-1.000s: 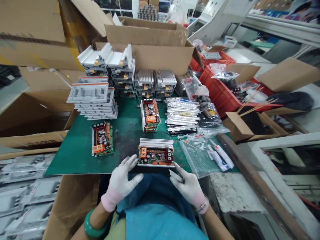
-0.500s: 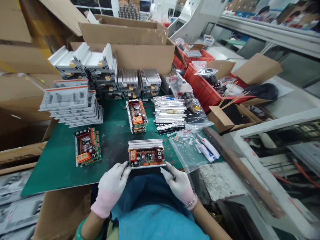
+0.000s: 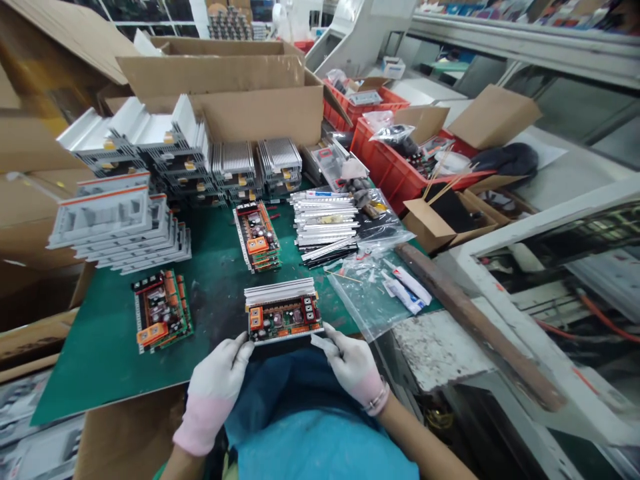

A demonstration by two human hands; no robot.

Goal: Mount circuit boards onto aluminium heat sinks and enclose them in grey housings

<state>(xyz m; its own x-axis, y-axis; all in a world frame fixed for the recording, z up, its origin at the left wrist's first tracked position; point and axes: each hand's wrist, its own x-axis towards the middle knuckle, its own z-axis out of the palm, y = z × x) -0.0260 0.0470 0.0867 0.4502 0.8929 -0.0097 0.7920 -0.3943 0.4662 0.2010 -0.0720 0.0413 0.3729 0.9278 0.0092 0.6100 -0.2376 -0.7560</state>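
A circuit board with an aluminium heat sink (image 3: 283,311) lies at the near edge of the green mat (image 3: 105,347). My left hand (image 3: 215,387), in a white glove, grips the board's near left corner with thumb and fingers. My right hand (image 3: 350,363), also gloved, holds the near right corner. Both hands are closed on the board's edge. A stack of similar boards (image 3: 257,237) sits behind it, and another board stack (image 3: 161,319) lies to the left.
White plastic housings (image 3: 113,223) are stacked at the left, finned heat sinks (image 3: 255,163) at the back before an open carton (image 3: 220,87). Metal strips (image 3: 325,223), a plastic bag with tubes (image 3: 385,293) and red crates (image 3: 400,167) stand to the right. A rusty bar (image 3: 465,313) edges the bench.
Both hands moved in from lying open beside the board and closed on its near corners. The camera view swung to the right.
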